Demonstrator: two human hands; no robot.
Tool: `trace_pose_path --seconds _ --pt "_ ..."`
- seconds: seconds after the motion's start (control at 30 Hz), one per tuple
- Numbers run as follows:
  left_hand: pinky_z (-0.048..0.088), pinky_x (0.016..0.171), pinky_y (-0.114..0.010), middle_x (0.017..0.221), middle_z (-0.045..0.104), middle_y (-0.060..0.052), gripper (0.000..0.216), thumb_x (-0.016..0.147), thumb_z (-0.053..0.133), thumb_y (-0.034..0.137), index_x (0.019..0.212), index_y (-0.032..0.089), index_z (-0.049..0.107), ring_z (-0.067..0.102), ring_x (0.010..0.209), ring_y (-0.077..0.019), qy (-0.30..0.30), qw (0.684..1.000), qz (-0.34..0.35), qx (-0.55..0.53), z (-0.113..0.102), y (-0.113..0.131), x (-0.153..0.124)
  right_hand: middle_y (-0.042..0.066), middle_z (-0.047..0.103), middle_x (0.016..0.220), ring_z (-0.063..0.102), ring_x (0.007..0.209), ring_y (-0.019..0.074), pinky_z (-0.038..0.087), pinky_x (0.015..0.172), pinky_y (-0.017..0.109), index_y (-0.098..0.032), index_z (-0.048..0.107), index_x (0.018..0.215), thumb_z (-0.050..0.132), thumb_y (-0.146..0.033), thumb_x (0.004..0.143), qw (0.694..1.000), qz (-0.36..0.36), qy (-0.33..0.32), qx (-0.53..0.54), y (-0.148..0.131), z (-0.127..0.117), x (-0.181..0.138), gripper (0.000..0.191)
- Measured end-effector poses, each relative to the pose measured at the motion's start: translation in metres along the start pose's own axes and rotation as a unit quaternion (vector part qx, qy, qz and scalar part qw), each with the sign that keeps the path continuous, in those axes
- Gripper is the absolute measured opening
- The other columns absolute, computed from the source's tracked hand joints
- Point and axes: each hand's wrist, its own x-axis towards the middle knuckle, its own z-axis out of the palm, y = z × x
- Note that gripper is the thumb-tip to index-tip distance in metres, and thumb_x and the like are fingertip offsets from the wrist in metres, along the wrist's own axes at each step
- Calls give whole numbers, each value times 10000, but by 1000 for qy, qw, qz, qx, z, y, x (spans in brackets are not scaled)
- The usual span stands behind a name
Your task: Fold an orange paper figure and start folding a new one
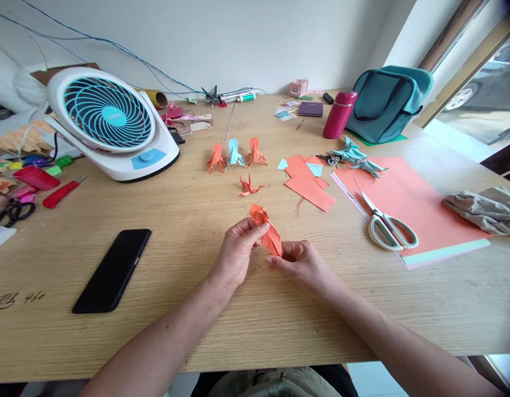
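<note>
- Bright, even daylight fills the room, strongest from the opening on the right.
- The pavement [473, 124] outside is washed almost white, and the parked car [494, 71] looks soft.
- A pale sheen lies on the right of the wooden tabletop [440, 309].
- Shadows are soft, darkest under the white-and-blue fan [114, 116].
- The folded orange paper [271, 240] shows clear creases; the left hand [235, 248] and right hand [302, 266] look steady.
- Wide-angle stretching tilts the side objects; the far left is smeary, and the upper right corner darkens.
</note>
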Motion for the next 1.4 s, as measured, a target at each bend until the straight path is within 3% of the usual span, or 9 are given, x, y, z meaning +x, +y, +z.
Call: trace_pose_path --seconds 0.13,0.23,0.33,0.4,0.63,0.8,0.97,1.2,1.4 --pt "358 567 -185 607 512 58 307 643 855 321 656 152 599 428 574 -56 7 999 -34 -25 -7 5 6 -59 419 581 339 535 81 265 485 221 -168 547 681 666 -401 878 996 -29 -71 -54 -3 -10 -7 328" --pt "361 534 -174 617 516 60 345 579 886 319 679 152 601 448 567 -53 20 994 -83 -61 -10 11 8 -28 540 685 472 605 100 380 566 227 -174 560 760 641 -287 916 980 -125 -24 -156 -5 -19 -10 209" --pt "404 549 -172 638 531 56 377 533 903 302 692 151 596 484 579 -54 23 986 -136 -91 -10 13 9 42 597 885 563 776 146 454 705 275 -171 576 938 597 -166 938 914 -281 85 -281 -4 -23 -9 22" --pt "397 528 -167 639 532 53 387 531 905 306 691 149 589 478 563 -50 13 984 -156 -89 -9 12 9 71 592 936 569 818 165 467 716 293 -169 573 1060 562 -119 951 861 -352 112 -349 -3 -23 -9 121" --pt "250 462 -153 591 454 73 372 627 850 381 684 152 562 336 506 -31 -58 989 -132 20 -5 5 1 125 629 1043 577 895 230 498 759 371 -173 584 1242 557 -38 917 744 -438 115 -491 -2 -23 -9 353" --pt "316 549 -190 611 495 55 302 665 765 368 628 147 563 413 576 -62 -99 981 -20 167 -8 -2 4 171 620 1244 579 1040 263 509 880 419 -112 537 1330 487 -78 970 762 -391 62 -512 5 -25 -12 365" --pt "312 535 -210 560 505 58 232 711 704 315 603 154 577 439 543 -80 -164 946 -46 277 -9 -17 4 171 602 1304 584 1092 269 507 915 429 -127 529 1341 464 -77 983 778 -372 24 -505 22 -26 -31 367" --pt "428 545 -201 686 628 33 231 684 730 132 792 185 534 578 590 -105 -43 918 46 391 -1 -37 -7 165 655 1228 616 1057 241 519 906 406 -114 572 1238 457 -88 993 822 -331 23 -462 26 -27 -42 273" --pt "532 618 -222 934 666 -38 53 844 640 117 851 169 643 657 688 -109 -85 877 132 455 -11 -29 -28 148 680 1227 641 1037 231 521 890 412 -144 588 1198 422 -134 1016 846 -301 9 -439 25 -27 -39 246"
